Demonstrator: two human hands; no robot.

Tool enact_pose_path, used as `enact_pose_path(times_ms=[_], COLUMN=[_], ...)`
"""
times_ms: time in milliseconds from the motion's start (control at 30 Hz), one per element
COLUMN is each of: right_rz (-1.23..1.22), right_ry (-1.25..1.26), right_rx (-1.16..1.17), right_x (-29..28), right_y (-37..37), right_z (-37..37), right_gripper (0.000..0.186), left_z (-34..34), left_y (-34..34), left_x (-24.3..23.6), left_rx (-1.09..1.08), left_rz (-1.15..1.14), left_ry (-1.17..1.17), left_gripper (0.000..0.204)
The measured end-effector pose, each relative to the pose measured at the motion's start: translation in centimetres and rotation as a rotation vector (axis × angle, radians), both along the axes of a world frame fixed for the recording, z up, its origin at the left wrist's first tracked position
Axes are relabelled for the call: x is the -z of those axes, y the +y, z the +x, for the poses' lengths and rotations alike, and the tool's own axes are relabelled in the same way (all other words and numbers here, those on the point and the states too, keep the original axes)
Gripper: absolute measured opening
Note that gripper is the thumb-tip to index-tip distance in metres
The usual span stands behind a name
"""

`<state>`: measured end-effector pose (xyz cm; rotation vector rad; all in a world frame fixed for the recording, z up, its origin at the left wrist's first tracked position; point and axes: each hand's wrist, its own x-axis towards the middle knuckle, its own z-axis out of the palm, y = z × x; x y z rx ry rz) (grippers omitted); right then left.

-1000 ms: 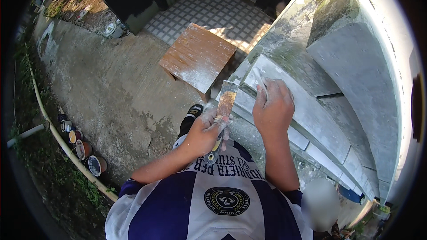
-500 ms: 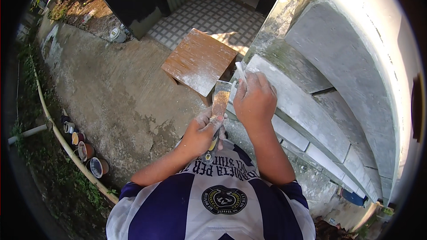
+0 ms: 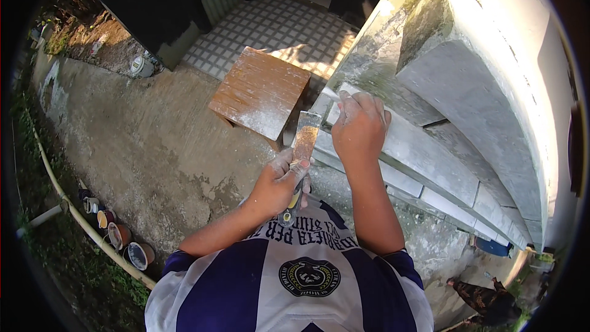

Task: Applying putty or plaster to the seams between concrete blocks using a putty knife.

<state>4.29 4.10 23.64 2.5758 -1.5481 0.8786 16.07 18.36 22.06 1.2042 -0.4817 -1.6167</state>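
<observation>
My left hand (image 3: 279, 181) is closed round a putty knife (image 3: 305, 139), its rusty, white-smeared blade pointing up and away from me. The knife's dark handle with yellow marks comes out below my fingers, near my shirt. To its right, my right hand (image 3: 360, 124) pinches a thin whitish piece (image 3: 330, 93), which looks like a folded strip. Its exact kind does not show. That hand is over the end of a pale grey ledge (image 3: 430, 158) on the wall; whether it touches is unclear. White dust coats the fingers of both hands.
Ahead stands a dusty brown wooden table (image 3: 261, 89), with a checkered tile floor (image 3: 264, 31) behind it. Stepped masonry runs along my right. At the left, several buckets (image 3: 141, 256) line a bamboo pole (image 3: 86, 221). A person in dark patterned clothing (image 3: 485, 300) is at lower right.
My view has shifted, so the table and buckets sit differently in it. My right hand has moved slightly right, its strip now tilted more sideways. A person has appeared at lower right.
</observation>
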Motion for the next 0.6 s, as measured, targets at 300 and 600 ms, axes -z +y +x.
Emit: enact_pose_path(times_ms=[300, 600], right_rz=[0.064, 0.109], right_ry=[0.038, -0.273], right_rx=[0.446, 0.281], right_x=[0.7, 0.9], right_y=[0.0, 4.3], right_z=[-8.5, -5.9], right_gripper=[0.024, 0.027], left_z=[1.7, 2.0], left_y=[0.5, -1.4], left_x=[1.1, 1.6], left_rx=[0.044, 0.187], left_rz=[-0.012, -0.171], left_ry=[0.028, -0.056], left_gripper=[0.021, 0.025])
